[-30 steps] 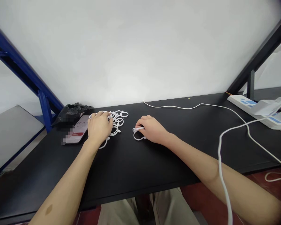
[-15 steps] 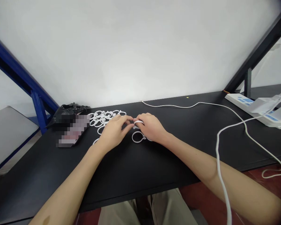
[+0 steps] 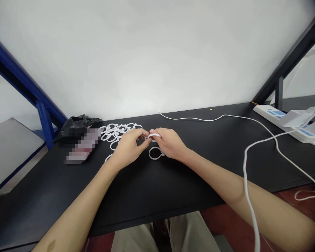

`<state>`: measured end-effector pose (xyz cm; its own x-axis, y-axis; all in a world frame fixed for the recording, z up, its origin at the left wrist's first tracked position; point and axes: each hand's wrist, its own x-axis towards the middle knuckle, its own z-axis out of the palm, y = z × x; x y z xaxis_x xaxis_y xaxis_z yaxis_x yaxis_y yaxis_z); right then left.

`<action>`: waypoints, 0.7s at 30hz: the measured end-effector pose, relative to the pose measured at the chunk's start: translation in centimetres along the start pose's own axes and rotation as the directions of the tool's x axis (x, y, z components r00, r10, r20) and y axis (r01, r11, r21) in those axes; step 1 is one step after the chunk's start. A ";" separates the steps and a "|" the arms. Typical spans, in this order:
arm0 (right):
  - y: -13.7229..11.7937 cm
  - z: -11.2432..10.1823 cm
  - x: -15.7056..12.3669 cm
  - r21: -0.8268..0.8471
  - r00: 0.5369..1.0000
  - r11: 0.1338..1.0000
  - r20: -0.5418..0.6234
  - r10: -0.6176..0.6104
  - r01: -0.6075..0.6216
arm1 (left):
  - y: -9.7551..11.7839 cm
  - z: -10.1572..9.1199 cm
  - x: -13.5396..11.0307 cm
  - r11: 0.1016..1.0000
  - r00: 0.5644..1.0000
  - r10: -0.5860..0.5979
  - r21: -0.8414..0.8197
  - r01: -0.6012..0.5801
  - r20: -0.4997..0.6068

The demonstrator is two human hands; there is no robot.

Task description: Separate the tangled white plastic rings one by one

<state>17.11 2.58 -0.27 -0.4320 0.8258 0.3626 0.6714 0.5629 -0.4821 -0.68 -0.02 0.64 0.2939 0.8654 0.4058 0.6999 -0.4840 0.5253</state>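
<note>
My left hand (image 3: 128, 148) and my right hand (image 3: 169, 144) meet over the middle of the black table (image 3: 152, 189). Both pinch a small white plastic ring (image 3: 154, 135) held between their fingertips just above the tabletop. A second white ring (image 3: 155, 153) lies flat on the table right under my right hand's fingers. Behind my left hand sits a pile of several white rings (image 3: 117, 132). One more ring (image 3: 107, 158) peeks out beside my left wrist.
A blurred phone (image 3: 80, 148) and a crumpled black bag (image 3: 78, 124) lie left of the pile. A white cable (image 3: 248, 154) runs across the table and down over my right forearm. A white power strip (image 3: 291, 124) lies far right. Blue and black frame legs flank the table.
My left hand left the ring pile and moved right to meet my right hand. My right hand lifted slightly; a ring now shows between both hands' fingertips, another lies flat below.
</note>
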 end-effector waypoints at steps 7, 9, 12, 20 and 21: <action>-0.2 -0.1 0.0 0.063 0.999 0.998 -0.017 0.028 -0.027 | 0.3 -0.7 0.3 0.962 0.986 -0.156 -0.216 0.165 0.061; -0.3 0.0 0.0 0.115 0.999 0.993 -0.041 0.035 -0.030 | 0.1 -0.9 0.3 0.945 0.976 -0.213 -0.247 0.216 0.041; -0.4 0.0 -0.1 0.209 0.995 0.978 -0.094 0.011 0.009 | -0.3 -1.2 0.3 0.933 0.953 -0.301 -0.215 0.289 -0.026; -0.2 0.2 -0.1 0.262 0.990 0.962 -0.135 -0.047 0.081 | -1.2 -0.5 0.5 0.906 0.935 -0.335 -0.313 0.285 -0.118; -0.1 0.2 -0.1 0.261 0.987 0.962 -0.156 -0.039 0.080 | -1.2 -0.4 0.5 0.881 0.921 -0.365 -0.371 0.295 -0.135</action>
<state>16.93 2.46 -0.36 -0.3586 0.7874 0.5015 0.4546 0.6165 -0.6428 -1.61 0.99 0.48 -0.0727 0.9564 0.2828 0.4619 -0.2190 0.8595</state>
